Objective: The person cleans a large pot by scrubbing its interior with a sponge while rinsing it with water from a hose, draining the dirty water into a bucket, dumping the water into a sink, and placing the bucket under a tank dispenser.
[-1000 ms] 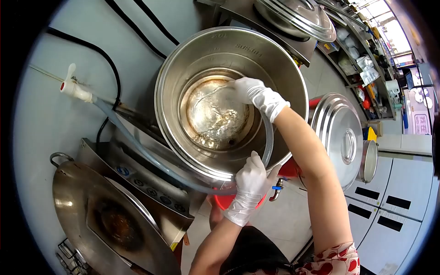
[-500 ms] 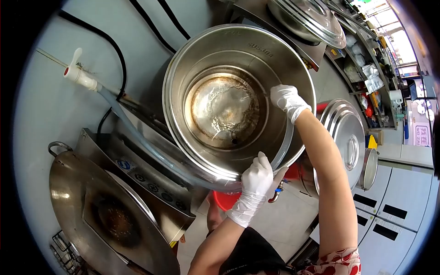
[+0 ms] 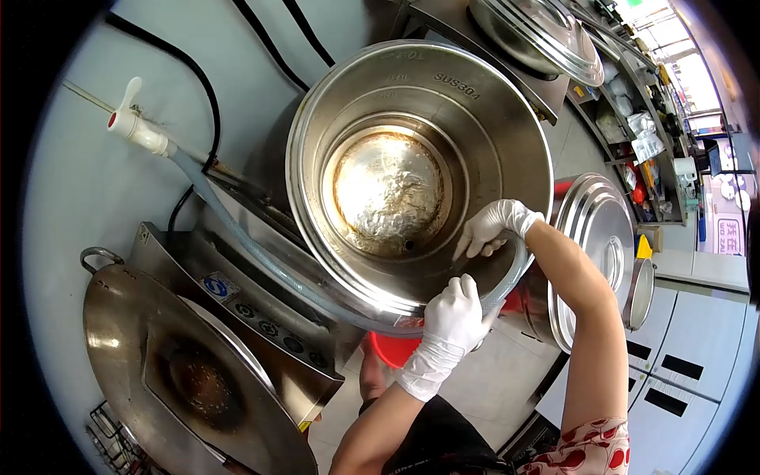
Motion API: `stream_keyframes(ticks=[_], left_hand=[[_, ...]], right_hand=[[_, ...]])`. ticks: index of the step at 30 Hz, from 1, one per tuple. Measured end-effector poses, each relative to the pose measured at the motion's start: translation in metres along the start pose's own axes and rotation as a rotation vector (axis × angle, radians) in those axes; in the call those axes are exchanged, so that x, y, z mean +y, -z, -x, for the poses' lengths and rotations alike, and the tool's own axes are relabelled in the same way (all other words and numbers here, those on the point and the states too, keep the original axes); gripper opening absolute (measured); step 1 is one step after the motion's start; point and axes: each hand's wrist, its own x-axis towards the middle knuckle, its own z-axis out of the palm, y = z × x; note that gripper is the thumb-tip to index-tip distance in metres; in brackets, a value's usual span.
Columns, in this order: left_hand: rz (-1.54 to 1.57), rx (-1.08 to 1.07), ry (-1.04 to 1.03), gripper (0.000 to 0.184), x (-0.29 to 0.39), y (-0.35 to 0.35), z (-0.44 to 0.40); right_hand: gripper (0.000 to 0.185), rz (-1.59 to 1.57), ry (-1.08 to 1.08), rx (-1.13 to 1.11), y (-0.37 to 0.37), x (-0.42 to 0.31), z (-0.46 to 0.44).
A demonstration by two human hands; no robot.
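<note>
A deep steel pot (image 3: 491, 134) stands open in the middle, with shallow moving water over its stained bottom. A clear hose (image 3: 261, 252) runs from a white tap (image 3: 141, 133) on the wall, along the pot's near rim and over it. At that rim my left hand (image 3: 453, 318), in a white glove, is closed on the hose. My right hand (image 3: 495, 228), gloved too, is inside the pot near its right wall, fingers curled round the hose's end part and pointing down-left. The hose's mouth is hidden by the hand.
A large wok (image 3: 119, 332) sits at the lower left beside a steel panel with knobs (image 3: 261, 321). Behind my left hand is a red bucket (image 3: 389, 348). Lidded pots (image 3: 606, 253) stand at the right, a lidded pan (image 3: 546, 39) at the top. Shelves line the far right.
My right hand has moved from over the pot's middle to its right wall, then down toward the near rim, with the hose. My left hand stays at the rim. The view has shifted slightly.
</note>
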Motion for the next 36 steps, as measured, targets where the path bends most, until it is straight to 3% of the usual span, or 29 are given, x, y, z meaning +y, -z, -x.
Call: stream_keyframes(ticks=[7,14,17,19,20,23,25,33,35,36], left_hand=[[0.028,-0.022,-0.051,0.056,-0.001,0.000,0.001],[0.033,-0.058,-0.035,0.058,0.000,0.005,-0.002],[0.009,-0.033,-0.043,0.058,-0.002,0.001,-0.001],[-0.028,-0.031,-0.061,0.058,-0.002,0.000,-0.002],[-0.050,-0.049,-0.067,0.059,-0.001,0.000,-0.002],[-0.131,-0.060,-0.114,0.061,-0.001,0.002,-0.001],[-0.189,-0.045,-0.160,0.063,0.000,0.004,-0.002],[-0.250,0.058,-0.164,0.064,-0.003,-0.005,0.000],[-0.290,0.072,-0.147,0.061,-0.001,-0.005,0.001],[-0.248,0.111,-0.140,0.052,-0.002,-0.011,0.002]], right_hand=[[0.044,-0.030,0.502,-0.128,0.005,-0.023,-0.021],[0.041,0.197,0.053,0.054,0.007,-0.020,0.007],[0.044,0.263,-0.274,0.292,0.022,0.000,0.003],[0.044,0.313,-0.214,0.469,0.032,0.004,0.007],[0.042,0.306,-0.186,0.671,0.032,0.001,0.005],[0.040,0.265,0.158,1.243,0.029,-0.014,0.011],[0.039,0.093,0.250,1.411,0.025,-0.032,0.024],[0.044,-0.125,0.198,1.579,0.028,-0.054,0.050],[0.045,0.164,0.030,1.638,0.012,-0.082,0.066],[0.043,0.268,0.173,1.728,0.006,-0.097,0.071]])
